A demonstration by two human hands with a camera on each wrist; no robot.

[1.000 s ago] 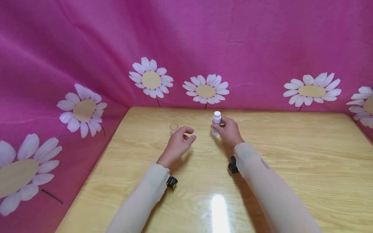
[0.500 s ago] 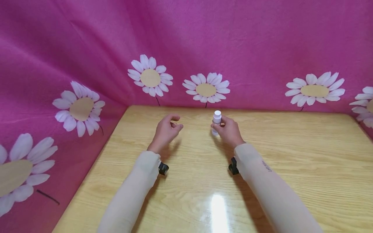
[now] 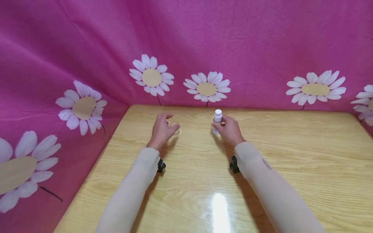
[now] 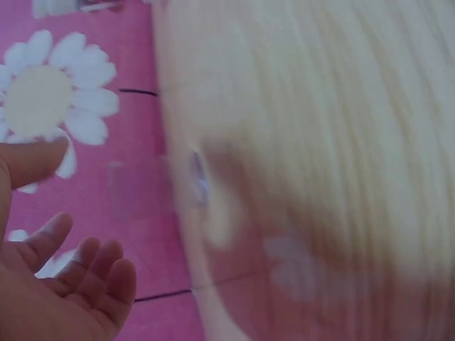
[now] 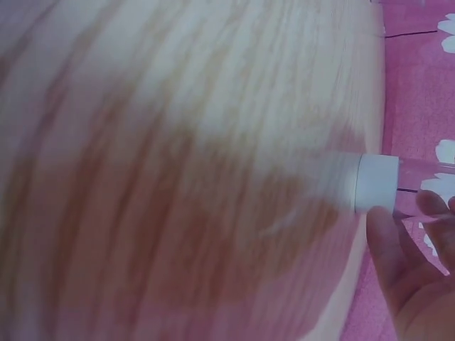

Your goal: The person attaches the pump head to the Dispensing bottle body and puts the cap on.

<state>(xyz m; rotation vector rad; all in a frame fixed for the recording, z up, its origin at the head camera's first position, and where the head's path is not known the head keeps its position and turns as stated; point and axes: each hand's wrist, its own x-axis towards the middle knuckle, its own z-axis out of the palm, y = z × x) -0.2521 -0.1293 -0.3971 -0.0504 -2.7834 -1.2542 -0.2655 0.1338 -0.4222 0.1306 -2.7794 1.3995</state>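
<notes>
My left hand (image 3: 163, 131) stands at the far left of the table, thumb and fingers spread beside a small clear cylinder (image 3: 175, 128), perhaps a cup or cap. In the left wrist view, a gap shows between the fingers (image 4: 106, 280) and the faint clear cylinder (image 4: 142, 188). My right hand (image 3: 230, 130) holds a small bottle (image 3: 217, 118) upright, thumb on its near side. The bottle has a white cap; the right wrist view shows its white base (image 5: 377, 183) and a see-through part above. The far-side fingers are partly hidden.
A light wooden table (image 3: 198, 174) lies under both hands, with a bright reflection near the front. A pink cloth (image 3: 250, 48) printed with white flowers hangs along the back and left edges. Black cameras sit at both wrists.
My left hand has moved left and away from me, from the right of the clear cylinder to its left side. The right hand keeps the bottle in nearly the same place.
</notes>
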